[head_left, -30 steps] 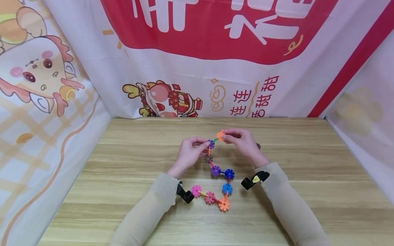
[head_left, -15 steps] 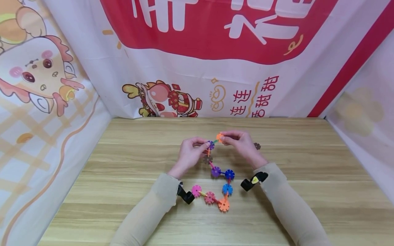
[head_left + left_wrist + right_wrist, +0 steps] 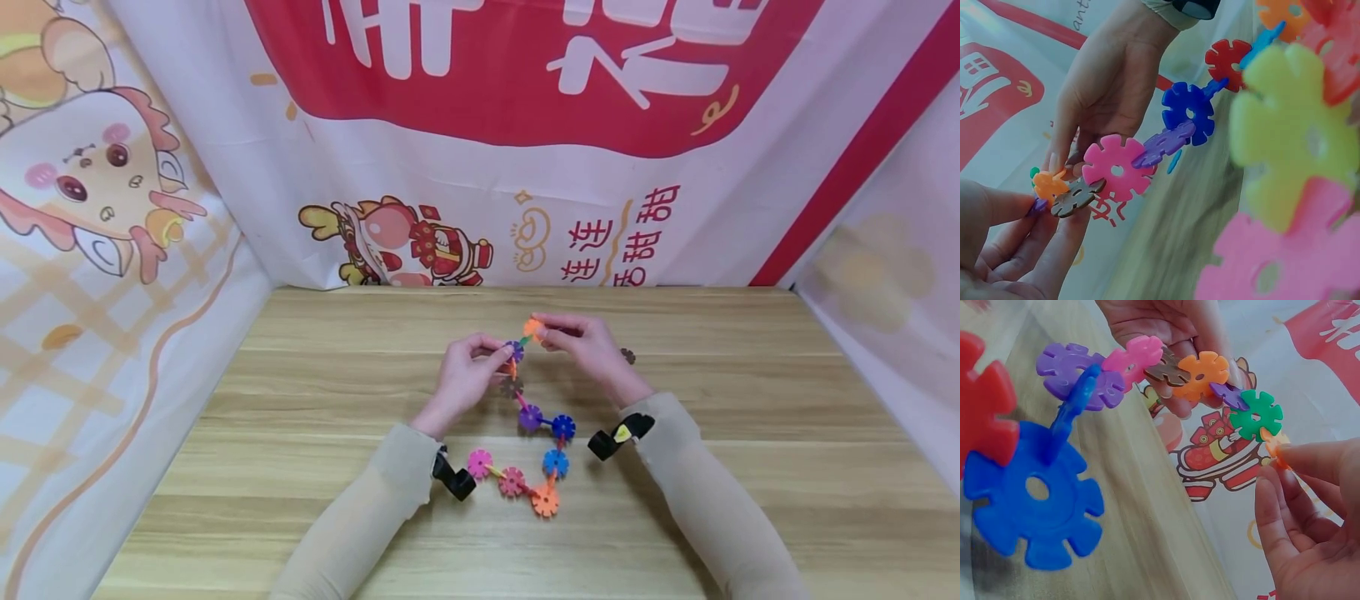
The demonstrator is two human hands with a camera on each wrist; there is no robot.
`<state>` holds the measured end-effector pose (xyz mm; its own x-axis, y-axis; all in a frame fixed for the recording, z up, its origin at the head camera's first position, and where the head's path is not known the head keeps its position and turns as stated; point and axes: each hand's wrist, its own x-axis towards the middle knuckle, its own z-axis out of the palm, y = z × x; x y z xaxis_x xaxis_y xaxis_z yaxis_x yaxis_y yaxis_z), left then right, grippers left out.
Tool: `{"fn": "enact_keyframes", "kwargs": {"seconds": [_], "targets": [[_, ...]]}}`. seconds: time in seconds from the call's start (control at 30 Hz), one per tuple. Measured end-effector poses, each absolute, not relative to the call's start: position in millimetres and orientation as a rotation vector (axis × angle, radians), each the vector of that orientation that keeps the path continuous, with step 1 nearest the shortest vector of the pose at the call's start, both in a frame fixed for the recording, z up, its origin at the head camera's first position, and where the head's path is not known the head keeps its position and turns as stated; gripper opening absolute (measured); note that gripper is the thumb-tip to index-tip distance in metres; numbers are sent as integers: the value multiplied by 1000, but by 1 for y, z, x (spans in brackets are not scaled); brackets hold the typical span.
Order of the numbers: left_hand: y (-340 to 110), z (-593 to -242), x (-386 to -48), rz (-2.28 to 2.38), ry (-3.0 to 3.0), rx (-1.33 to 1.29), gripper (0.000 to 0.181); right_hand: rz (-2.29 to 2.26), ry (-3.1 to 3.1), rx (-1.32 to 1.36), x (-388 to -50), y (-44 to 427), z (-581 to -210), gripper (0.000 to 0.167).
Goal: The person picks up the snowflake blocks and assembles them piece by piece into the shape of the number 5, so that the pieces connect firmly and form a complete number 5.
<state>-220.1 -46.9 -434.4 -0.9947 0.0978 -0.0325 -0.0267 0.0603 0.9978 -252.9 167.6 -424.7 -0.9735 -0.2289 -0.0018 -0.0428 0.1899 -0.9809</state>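
Observation:
A chain of slotted plastic snowflake discs runs from the table up to both hands. My left hand pinches a purple disc near the upper end. Between thumb and fingers, my right hand holds the orange end disc. A green disc joins these two. Below the left hand follow an orange disc, a brown disc and a pink one. The lower chain bends past a blue disc and an orange disc to a pink end disc.
A loose dark brown disc lies on the wooden table, beyond the right wrist. Printed cloth hangs along the back and both sides. Black wrist cameras sit close to the chain, the left one beside the pink end disc.
My right hand and the orange end disc have shifted slightly left, closer to my left hand. The middle of the chain has slid a little to the right. Both grips stay the same.

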Motion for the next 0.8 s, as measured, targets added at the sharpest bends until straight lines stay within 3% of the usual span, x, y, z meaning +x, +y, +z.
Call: {"fn": "enact_keyframes", "kwargs": {"seconds": [0.8], "targets": [[-40, -437, -199, 2133, 2088, 53, 9, -1808, 2361, -417, -258, 159, -422, 29]]}}
